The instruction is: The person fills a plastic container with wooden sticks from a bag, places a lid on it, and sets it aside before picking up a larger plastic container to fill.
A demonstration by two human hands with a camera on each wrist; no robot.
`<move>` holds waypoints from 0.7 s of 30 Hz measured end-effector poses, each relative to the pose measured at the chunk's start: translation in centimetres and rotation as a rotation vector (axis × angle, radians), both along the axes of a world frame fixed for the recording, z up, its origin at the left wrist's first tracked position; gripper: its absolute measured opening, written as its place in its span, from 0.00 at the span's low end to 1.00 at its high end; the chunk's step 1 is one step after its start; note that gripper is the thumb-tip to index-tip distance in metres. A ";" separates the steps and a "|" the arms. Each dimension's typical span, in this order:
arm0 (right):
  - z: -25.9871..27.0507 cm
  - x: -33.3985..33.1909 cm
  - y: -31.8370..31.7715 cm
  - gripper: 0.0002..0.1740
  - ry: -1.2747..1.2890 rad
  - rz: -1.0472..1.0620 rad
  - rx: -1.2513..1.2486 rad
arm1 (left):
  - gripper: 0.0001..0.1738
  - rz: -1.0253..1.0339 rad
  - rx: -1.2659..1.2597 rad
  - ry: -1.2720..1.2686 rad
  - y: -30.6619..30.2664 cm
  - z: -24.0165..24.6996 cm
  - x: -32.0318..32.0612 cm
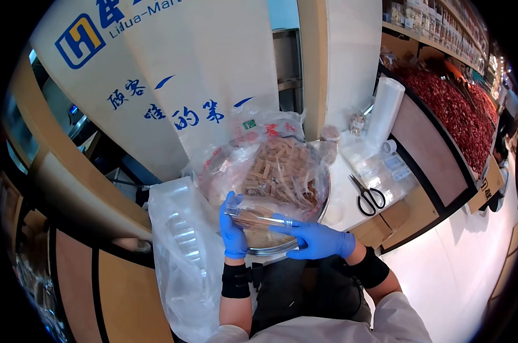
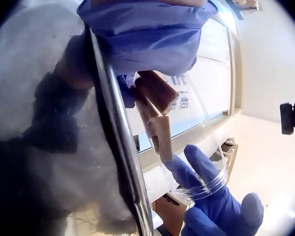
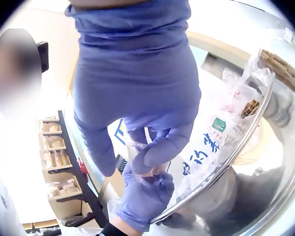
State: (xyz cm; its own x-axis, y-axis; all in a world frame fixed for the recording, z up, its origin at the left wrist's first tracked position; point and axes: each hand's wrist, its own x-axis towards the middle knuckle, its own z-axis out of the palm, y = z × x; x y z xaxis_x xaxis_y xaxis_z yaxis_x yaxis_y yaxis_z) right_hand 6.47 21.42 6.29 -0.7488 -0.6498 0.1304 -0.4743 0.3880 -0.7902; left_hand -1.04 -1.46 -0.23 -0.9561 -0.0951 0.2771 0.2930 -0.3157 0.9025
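Observation:
My gloved left hand (image 1: pixel 234 231) grips a clear plastic jar (image 1: pixel 255 218) lying on its side over a round metal tray (image 1: pixel 327 197). Several brown sticks (image 2: pixel 164 137) are inside the jar in the left wrist view, below the left hand (image 2: pixel 147 37). At the jar's round rim (image 2: pixel 209 191) is my right hand (image 1: pixel 322 240), its extended fingers reaching past the rim, one tip close to a stick. The right wrist view shows the right hand (image 3: pixel 137 88) with its thumb held apart. On the tray, plastic film partly covers a heap of brown pieces (image 1: pixel 276 168).
Black-handled scissors (image 1: pixel 368 197), flat plastic bags (image 1: pixel 390 174), a roll of film (image 1: pixel 386 108) and small jars (image 1: pixel 330 137) stand or lie at the right. A large clear plastic bag (image 1: pixel 184 240) hangs at the left. Behind the tray rises a white printed panel (image 1: pixel 173 68).

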 end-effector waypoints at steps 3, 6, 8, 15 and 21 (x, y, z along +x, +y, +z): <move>1.3 0.3 0.1 0.42 -0.149 0.050 -0.042 | 0.40 -0.029 0.011 0.090 0.1 0.2 0.1; 1.1 0.1 0.6 0.41 -0.238 0.060 -0.073 | 0.46 -0.083 0.014 0.137 -0.1 0.1 0.3; 0.1 -0.1 0.5 0.39 -0.259 0.057 -0.105 | 0.48 -0.063 -0.008 0.132 0.1 0.2 0.4; -1.6 0.0 -0.5 0.38 -0.094 0.045 0.010 | 0.45 -0.120 -0.009 0.154 -0.1 0.0 0.3; -0.2 1.0 -0.2 0.39 -0.043 -0.074 0.143 | 0.40 -0.045 -0.037 0.066 -0.1 -0.6 -0.2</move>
